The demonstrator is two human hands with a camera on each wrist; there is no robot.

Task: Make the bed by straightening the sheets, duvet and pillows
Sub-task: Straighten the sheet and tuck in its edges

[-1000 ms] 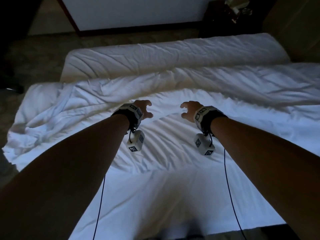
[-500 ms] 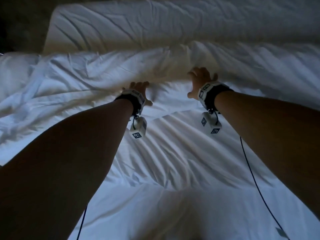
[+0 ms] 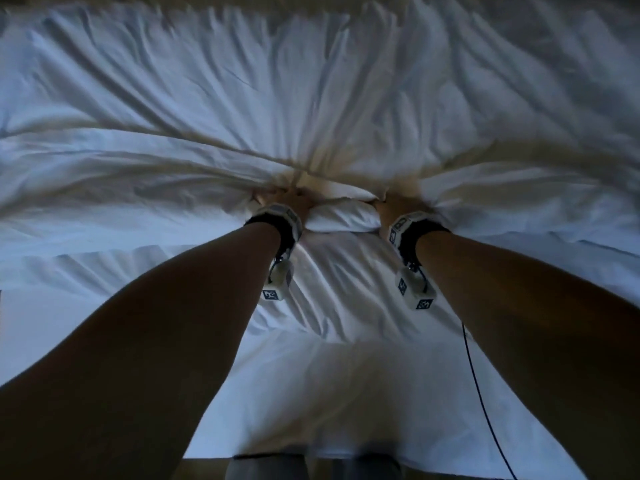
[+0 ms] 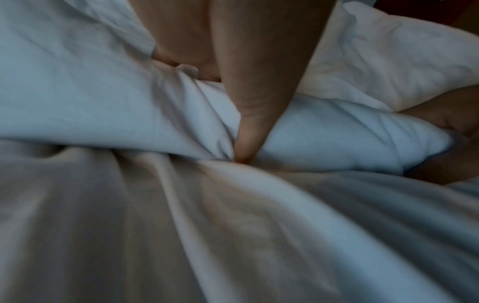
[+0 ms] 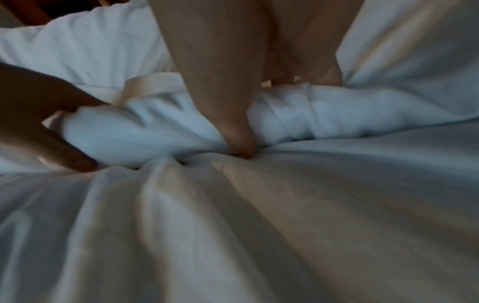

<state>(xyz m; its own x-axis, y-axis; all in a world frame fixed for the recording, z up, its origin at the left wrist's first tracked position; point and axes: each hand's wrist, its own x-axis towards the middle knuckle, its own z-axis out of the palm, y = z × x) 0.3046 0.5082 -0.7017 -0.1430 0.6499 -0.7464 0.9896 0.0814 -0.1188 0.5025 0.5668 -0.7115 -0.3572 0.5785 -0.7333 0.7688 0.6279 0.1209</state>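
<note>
I saw both arms stretched forward, the left hand (image 3: 292,202) and right hand (image 3: 398,206) each clenching the rumpled white duvet's folded edge (image 3: 341,216) (thumbs tucked underneath) mid-bed over the creased white sheet (image 3: 346,296).

Duvet (image 3: 173,174) edge on sheet (image 3: 346,289); left hand (image 3: 294,199), right hand (image 3: 398,206) side by side.

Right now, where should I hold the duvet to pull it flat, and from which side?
Hold the duvet by its thick rolled near edge, coming from the near side, thumbs under. Left hand and right hand already grip that roll, probably too close together; a wider grip should pull evenly.
</note>
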